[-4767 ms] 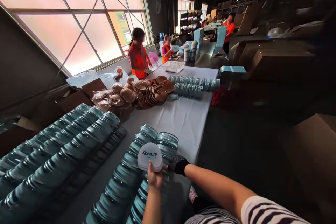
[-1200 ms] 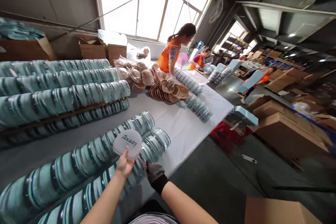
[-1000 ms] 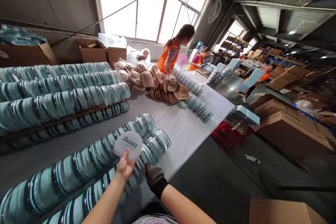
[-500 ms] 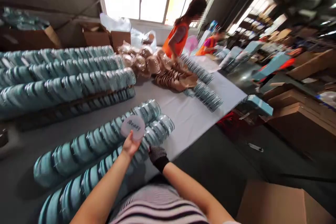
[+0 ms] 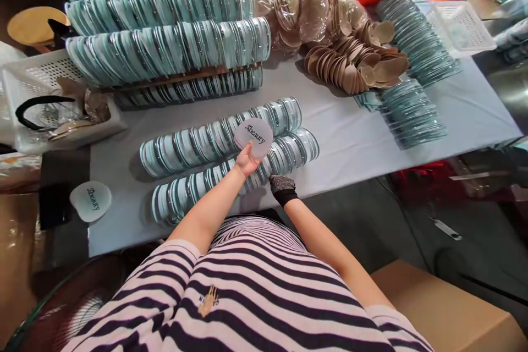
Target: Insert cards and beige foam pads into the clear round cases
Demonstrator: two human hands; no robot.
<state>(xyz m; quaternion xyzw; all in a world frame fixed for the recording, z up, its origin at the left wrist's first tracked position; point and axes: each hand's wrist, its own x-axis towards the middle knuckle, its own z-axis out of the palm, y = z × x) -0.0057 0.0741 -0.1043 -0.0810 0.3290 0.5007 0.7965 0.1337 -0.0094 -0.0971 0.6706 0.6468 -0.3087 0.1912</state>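
Note:
My left hand (image 5: 246, 160) holds up a round white case (image 5: 253, 137) printed "Sbeauty", above two rows of teal-rimmed clear cases (image 5: 214, 140) lying on their edges on the grey table (image 5: 338, 132). My right hand (image 5: 281, 187), in a black dotted glove, rests at the near row's right part by the table's front edge; whether it grips a case is hidden. A second white "Sbeauty" case (image 5: 90, 201) lies flat at the table's near left corner.
Longer stacked rows of teal cases (image 5: 165, 49) fill the far left. Bagged and loose tan puffs (image 5: 355, 60) lie at the back, with more teal rows (image 5: 412, 115) to the right. White baskets (image 5: 45, 74) (image 5: 460, 25) stand at both ends. A cardboard box (image 5: 445, 308) sits by my right side.
The view has tilted down from the room and co-workers to the table and my striped shirt. My left hand still holds the white case over the rows; my right hand stays beside them.

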